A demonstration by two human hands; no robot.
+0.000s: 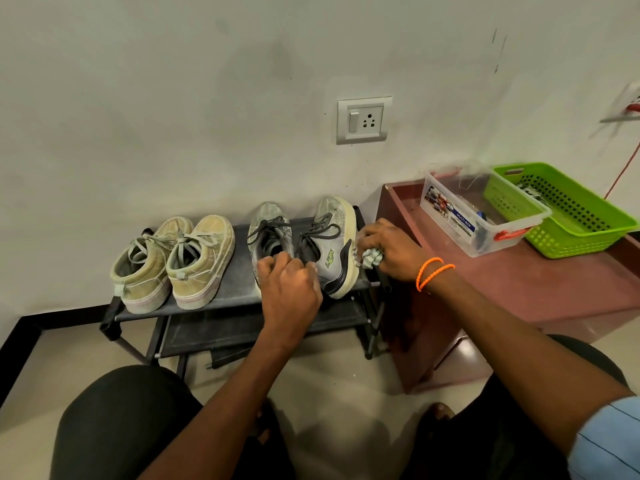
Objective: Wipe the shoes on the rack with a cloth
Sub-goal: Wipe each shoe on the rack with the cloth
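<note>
Head camera looks down at a black shoe rack (214,303) holding two pairs of shoes. My left hand (289,289) grips the heel of the right grey sneaker (334,247), while my right hand (391,251) clutches a crumpled cloth (371,258) against that sneaker's outer sole. Tan canvas shoes (173,261) sit further left.

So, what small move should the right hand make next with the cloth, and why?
Probably slide the cloth forward along the pale sole edge of the grey shoe. The right hand holds the bunched cloth against that shoe's outer side near the heel, and the left hand steadies the shoe at its opening, so the toe end seems not yet reached.
</note>
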